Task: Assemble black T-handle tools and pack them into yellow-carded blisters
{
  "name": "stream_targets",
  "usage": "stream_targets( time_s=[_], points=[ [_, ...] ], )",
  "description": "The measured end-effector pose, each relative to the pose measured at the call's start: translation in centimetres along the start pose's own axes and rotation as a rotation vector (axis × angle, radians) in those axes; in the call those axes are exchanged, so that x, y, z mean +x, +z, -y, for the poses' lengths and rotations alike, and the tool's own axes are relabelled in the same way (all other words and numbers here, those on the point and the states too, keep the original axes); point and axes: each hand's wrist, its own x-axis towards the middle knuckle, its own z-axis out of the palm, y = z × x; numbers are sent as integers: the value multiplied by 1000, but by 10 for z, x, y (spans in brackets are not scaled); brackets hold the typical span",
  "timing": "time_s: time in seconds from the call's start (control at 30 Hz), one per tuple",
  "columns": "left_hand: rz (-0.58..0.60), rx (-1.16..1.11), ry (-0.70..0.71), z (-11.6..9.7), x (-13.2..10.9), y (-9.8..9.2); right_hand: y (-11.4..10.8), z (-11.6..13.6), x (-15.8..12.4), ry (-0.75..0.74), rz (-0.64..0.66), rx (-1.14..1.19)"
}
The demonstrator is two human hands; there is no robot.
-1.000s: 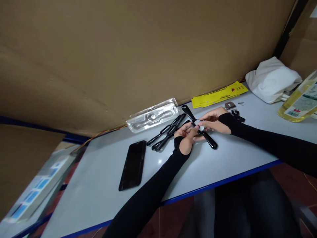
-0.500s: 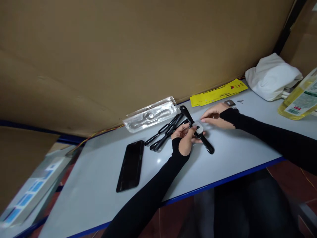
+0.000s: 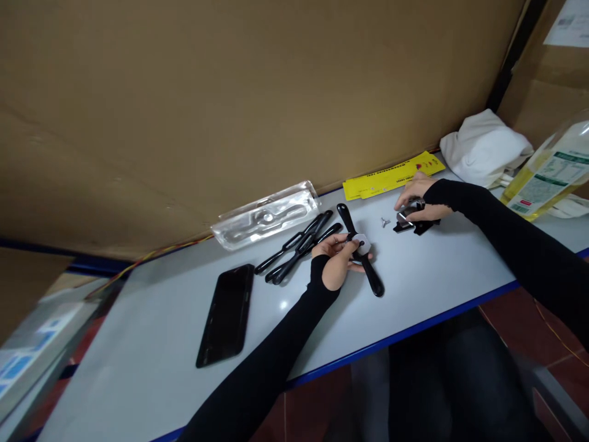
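Note:
My left hand (image 3: 338, 259) grips a black spokeshave (image 3: 373, 279) by its middle, with the thumb on a pale metal plate (image 3: 362, 244) that has a dark hole. The two black handles stick out above and below the hand. To the right, my right hand (image 3: 418, 199) is curled over a dark, shiny metal piece (image 3: 414, 209), thumb and fingers on either side of it. More black metal parts (image 3: 422, 228) lie under that hand, partly hidden. A small silver wing screw (image 3: 385, 222) rests on the table between the hands.
Several black spokeshave bodies (image 3: 301, 247) lie left of my left hand. Behind them is a clear plastic blister tray (image 3: 267, 216). A black phone (image 3: 226, 314) lies further left. Yellow cards (image 3: 391, 178), a white cloth bag (image 3: 485, 147) and a bottle of yellow liquid (image 3: 543, 178) stand at the back right.
My right hand has moved away from the spokeshave, rightwards to the dark metal parts. The wing screw now shows on the table. My left hand keeps hold of the spokeshave; the view has shifted slightly.

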Motion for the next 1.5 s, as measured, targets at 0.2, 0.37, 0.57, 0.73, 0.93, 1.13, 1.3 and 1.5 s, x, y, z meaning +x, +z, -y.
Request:
stream_targets(
  time_s=[0.2, 0.37, 0.57, 0.73, 0.93, 1.13, 1.3, 1.5],
  points=[
    [17, 65, -46, -5, -1, 1, 2, 7, -5, -30, -30, 27],
    [43, 91, -47, -4, 2, -1, 11, 17, 4, -135, 35, 77],
    [76, 101, -31, 2, 5, -4, 18, 16, 4, -97, -33, 156],
    [101, 92, -14, 8, 8, -5, 20, 23, 3, -1, -18, 175],
    [122, 115, -25, 3, 7, -5, 18, 54, 4, -101, -106, -46],
    [117, 92, -36, 1, 5, -4, 16, 64, 10, -151, -108, -166],
    [108, 106, -46, 0, 3, -2, 13, 75, 6, 14, -266, 124],
    [99, 70, -50, -1, 2, 0, 14, 105, -2, 181, -326, 679]
  ],
)
